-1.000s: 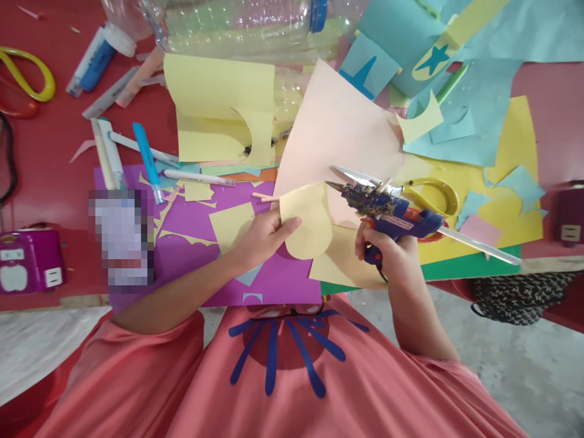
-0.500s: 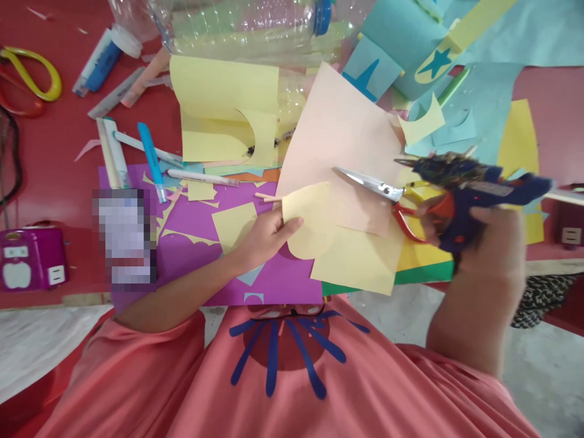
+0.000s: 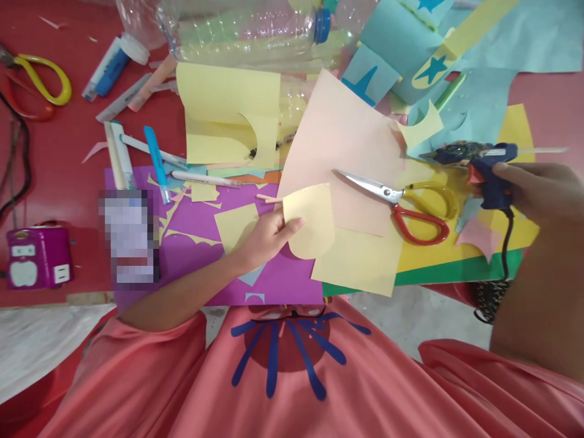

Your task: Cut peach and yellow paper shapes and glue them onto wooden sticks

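Note:
My left hand (image 3: pixel 264 237) pinches a pale yellow paper cut-out (image 3: pixel 312 220) with a rounded lower edge, holding it over the purple sheet (image 3: pixel 191 243). A thin wooden stick (image 3: pixel 268 198) lies just above that hand. My right hand (image 3: pixel 542 191) is far out at the right, closed round the handle of a blue hot-glue gun (image 3: pixel 479 161), whose nozzle points left over the yellow and blue papers. Red-and-yellow-handled scissors (image 3: pixel 401 201) lie between the two hands on a pink sheet (image 3: pixel 342 146).
Coloured paper sheets and scraps cover the red table (image 3: pixel 55 158). A clear plastic bottle (image 3: pixel 246 27) lies at the top. Pens and markers (image 3: pixel 155 161) lie at the left, another pair of scissors (image 3: pixel 41 85) at the far left, a purple power strip (image 3: pixel 34 264) near the edge.
My right hand has carried the glue gun away from the yellow cut-out to the far right and lowered it. The left hand keeps holding the cut-out in place.

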The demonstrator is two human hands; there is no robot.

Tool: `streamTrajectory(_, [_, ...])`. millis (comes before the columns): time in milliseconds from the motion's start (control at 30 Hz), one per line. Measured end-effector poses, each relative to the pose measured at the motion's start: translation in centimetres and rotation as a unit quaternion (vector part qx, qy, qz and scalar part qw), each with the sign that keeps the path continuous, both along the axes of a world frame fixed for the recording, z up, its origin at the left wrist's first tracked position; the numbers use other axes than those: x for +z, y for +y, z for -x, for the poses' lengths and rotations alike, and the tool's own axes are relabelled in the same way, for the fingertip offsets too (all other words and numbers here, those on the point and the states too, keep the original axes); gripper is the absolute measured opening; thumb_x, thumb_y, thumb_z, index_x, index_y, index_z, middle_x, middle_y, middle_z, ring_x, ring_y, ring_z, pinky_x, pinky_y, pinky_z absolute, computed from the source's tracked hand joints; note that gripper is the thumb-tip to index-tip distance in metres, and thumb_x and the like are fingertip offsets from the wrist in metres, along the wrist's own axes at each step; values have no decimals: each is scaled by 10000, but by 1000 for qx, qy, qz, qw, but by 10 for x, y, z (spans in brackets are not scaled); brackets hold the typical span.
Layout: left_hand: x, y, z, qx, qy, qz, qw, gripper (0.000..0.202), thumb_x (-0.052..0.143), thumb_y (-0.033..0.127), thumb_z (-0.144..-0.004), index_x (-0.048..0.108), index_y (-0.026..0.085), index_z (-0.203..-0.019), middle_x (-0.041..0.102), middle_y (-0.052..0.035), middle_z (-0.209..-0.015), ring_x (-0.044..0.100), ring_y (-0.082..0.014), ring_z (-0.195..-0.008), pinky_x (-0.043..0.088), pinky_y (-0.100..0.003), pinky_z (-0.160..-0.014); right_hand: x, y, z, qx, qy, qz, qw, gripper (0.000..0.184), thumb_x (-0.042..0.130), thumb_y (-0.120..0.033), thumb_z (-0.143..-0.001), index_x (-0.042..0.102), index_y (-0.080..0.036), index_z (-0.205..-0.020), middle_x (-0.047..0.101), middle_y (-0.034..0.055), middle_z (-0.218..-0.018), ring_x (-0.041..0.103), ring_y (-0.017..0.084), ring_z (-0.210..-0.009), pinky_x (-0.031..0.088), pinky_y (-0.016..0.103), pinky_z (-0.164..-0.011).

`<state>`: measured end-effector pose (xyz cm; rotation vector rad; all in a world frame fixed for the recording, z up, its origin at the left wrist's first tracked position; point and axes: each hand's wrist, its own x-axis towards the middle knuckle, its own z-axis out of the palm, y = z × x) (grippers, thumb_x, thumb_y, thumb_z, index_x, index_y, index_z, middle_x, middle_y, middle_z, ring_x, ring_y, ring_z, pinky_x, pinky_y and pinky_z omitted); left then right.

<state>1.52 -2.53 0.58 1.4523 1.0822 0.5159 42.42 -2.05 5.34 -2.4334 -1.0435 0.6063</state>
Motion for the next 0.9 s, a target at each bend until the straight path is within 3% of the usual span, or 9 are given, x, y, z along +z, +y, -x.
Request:
streamTrajectory(100, [3, 1, -2, -2, -20, 5, 1000, 526, 489, 632, -882, 664, 165, -1049, 739, -56, -882, 678, -180, -766, 515, -253, -645, 12, -1, 22, -66, -107, -9, 992, 393, 766, -488, -701, 687, -127, -568, 645, 90, -576, 597, 137, -592, 378, 426, -585])
streamTrajectory(167, [4, 1, -2, -3, -20, 1, 1000, 539, 477, 638, -887, 667, 156, -1036, 738, -60, -872, 676, -178, -757, 501, -244, -617, 15, -5, 44, -49, -203, -127, 970, 352, 745, -423, -739, 684, -120, -571, 626, 80, -569, 557, 117, -579, 388, 416, -596])
streamTrajectory(233, [6, 1, -2, -2, -20, -1, 1000, 549, 466, 650, -886, 669, 152, -995, 732, -60, -846, 667, -172, -730, 488, -240, -585, 14, -9, 74, 30, -101, -187, 977, 291, 683, -334, -803, 674, -141, -585, 573, 34, -538, 499, 78, -531, 413, 380, -599])
streamTrajectory(300, [7, 1, -2, 1, -16, 2, 1000, 564, 460, 674, -877, 665, 154, -949, 715, -53, -787, 653, -168, -685, 473, -239, -545, 9, -13, 107, 110, 105, -146, 978, 215, 681, -311, -803, 684, -161, -648, 589, 24, -572, 544, 87, -523, 451, 339, -572])
streamTrajectory(433, [7, 3, -3, 19, -21, 8, 1000, 583, 480, 707, -847, 652, 156, -928, 718, -58, -805, 674, -186, -737, 504, -245, -575, -3, -10, 173, 260, 420, -28, 869, 339, 712, -464, -758, 695, -184, -949, 683, 52, -833, 642, 136, -640, 542, 305, -557])
streamTrajectory(533, [6, 6, -4, 30, -47, 6, 998, 596, 510, 722, -821, 650, 156, -941, 732, -66, -864, 692, -204, -814, 536, -258, -640, -12, -2, 205, 295, 475, -11, 829, 356, 692, -517, -773, 672, -182, -889, 636, 17, -777, 581, 112, -629, 498, 254, -515])
streamTrajectory(633, [6, 10, -2, 38, -75, -4, 996, 588, 519, 726, -816, 640, 165, -944, 723, -57, -823, 683, -185, -753, 524, -258, -610, -23, 4, 220, 283, 469, -57, 835, 307, 666, -489, -810, 654, -182, -795, 587, -2, -706, 537, 100, -613, 433, 232, -503])
streamTrajectory(767, [9, 19, 9, 44, -87, -50, 994, 618, 264, 683, -934, 628, 185, -908, 622, -15, -619, 549, -126, -492, 426, -259, -467, -40, 5, 218, 198, 475, -195, 835, 231, 667, -454, -804, 652, -225, -834, 628, 1, -775, 585, 136, -684, 471, 270, -575])
streamTrajectory(900, [9, 35, 21, 27, 105, -319, 942, 270, 492, 454, -916, 623, 218, -907, 646, -24, -795, 584, -169, -750, 467, -333, -748, -50, 6, 211, 112, 439, -287, 844, 172, 652, -409, -772, 630, -248, -828, 627, 7, -805, 579, 165, -729, 487, 312, -635])
